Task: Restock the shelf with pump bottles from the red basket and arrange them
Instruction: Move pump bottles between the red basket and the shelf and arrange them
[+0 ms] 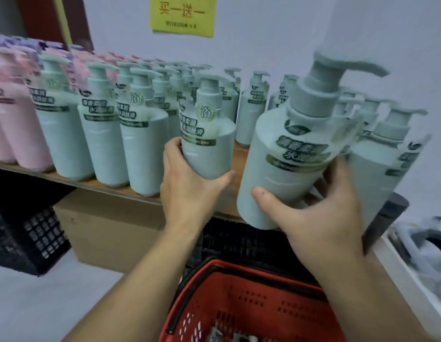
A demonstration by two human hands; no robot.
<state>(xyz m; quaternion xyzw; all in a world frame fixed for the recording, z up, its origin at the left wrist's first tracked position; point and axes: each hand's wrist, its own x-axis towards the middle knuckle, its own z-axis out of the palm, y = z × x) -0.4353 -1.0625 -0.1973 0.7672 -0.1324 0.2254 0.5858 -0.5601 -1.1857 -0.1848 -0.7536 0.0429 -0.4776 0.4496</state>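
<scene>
At the far left of the wooden shelf [111, 187] you have a cluster of pink bottles [19, 124], blurred, and next to them rows of pale green pump bottles [101, 144] that run back toward the white wall [276, 33], where a yellow sign [182, 14] hangs above them. Under the shelf on that side sit a black crate [36, 240] and a cardboard box [115, 230] on the floor. Moving toward the middle, your left hand [190, 186] grips the lower body of a green bottle [209, 141] at the front edge of the shelf, thumb curled round its right side and fingers wrapped round the left; the bottle stands roughly upright, though you cannot tell whether its base rests on the board. Just right of it, your right hand [323, 208] holds a second green bottle [286, 169], closer to you and tilted so its pump leans to the right, with your thumb pressed across the front near the base and the fingers behind. This bottle is in front of the shelf edge, clear of the board. Further right stand more green bottles [385, 154]. Below your forearms sits the red basket [241, 304], its contents barely visible at the bottom edge.
</scene>
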